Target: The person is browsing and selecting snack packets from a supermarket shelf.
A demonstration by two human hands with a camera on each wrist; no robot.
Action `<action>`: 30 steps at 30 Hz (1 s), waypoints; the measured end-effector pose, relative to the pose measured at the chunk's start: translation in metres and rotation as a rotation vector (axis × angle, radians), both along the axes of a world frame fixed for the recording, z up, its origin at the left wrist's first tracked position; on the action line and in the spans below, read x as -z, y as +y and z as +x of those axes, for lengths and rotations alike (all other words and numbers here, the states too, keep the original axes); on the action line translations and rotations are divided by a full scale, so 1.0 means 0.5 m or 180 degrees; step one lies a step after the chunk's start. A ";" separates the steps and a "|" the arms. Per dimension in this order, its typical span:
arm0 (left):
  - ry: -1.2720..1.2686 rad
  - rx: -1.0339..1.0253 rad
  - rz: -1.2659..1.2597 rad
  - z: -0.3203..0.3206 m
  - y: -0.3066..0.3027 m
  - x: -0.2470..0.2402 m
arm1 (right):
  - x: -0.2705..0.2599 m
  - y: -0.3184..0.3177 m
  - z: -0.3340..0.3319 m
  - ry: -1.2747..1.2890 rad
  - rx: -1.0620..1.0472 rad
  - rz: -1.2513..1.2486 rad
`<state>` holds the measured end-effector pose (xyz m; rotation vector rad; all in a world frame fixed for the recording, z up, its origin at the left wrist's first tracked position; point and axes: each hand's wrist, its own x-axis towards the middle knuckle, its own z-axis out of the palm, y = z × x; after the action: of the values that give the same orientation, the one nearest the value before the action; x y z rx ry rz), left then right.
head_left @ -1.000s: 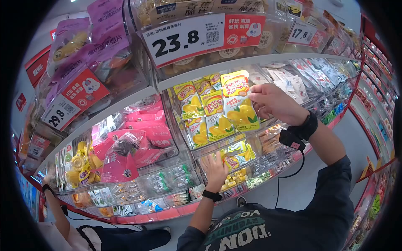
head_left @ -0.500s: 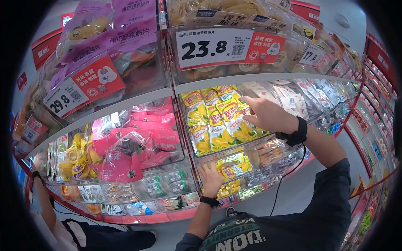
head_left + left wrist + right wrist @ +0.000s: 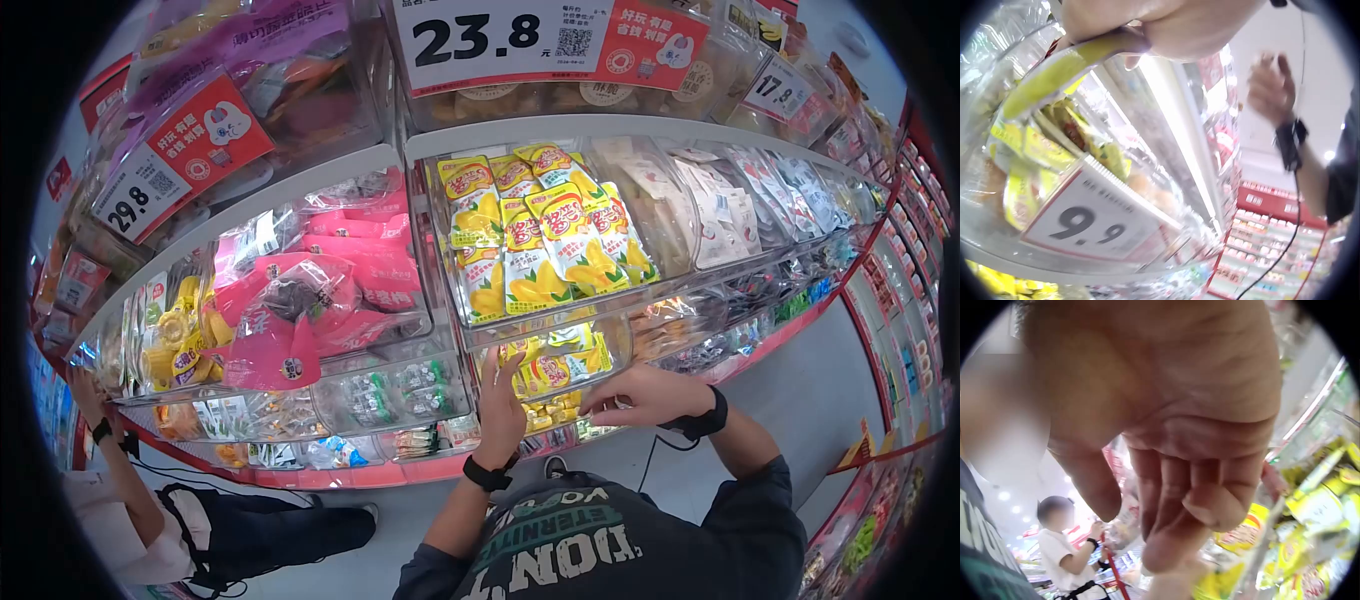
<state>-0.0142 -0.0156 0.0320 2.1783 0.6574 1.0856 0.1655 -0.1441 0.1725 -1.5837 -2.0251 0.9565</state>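
Left hand point(image 3: 500, 395), fingers straight, touches yellow snack packets point(image 3: 547, 374) in clear bin point(image 3: 617, 355); right hand point(image 3: 645, 395) loosely curled, empty, alongside.

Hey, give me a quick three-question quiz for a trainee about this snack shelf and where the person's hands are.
1. True or false: the right hand holds a yellow packet.
2. Which price hangs above the upright yellow packets? A) 23.8 B) 29.8 C) 17.8
3. Fill in: the left hand touches a clear bin whose front tag reads ___.
Key: 1 false, it holds nothing; 2 A, the 23.8 tag; 3 9.9.
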 end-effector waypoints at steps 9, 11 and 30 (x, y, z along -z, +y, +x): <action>-0.1461 0.1837 -0.3516 -0.008 -0.034 -0.039 | 0.247 0.029 -0.049 0.2433 0.2003 0.0326; -0.1416 0.1920 -0.3420 0.011 -0.038 -0.037 | 0.236 0.015 -0.033 0.2453 0.2181 0.0207; -0.0585 0.1783 -0.3926 0.155 0.044 0.024 | -0.167 -0.049 0.058 0.3550 0.2060 0.0683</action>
<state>0.0634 0.0064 0.0200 1.0458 0.3970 0.3546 0.1946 -0.1686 0.2561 -1.0505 -0.7498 0.9678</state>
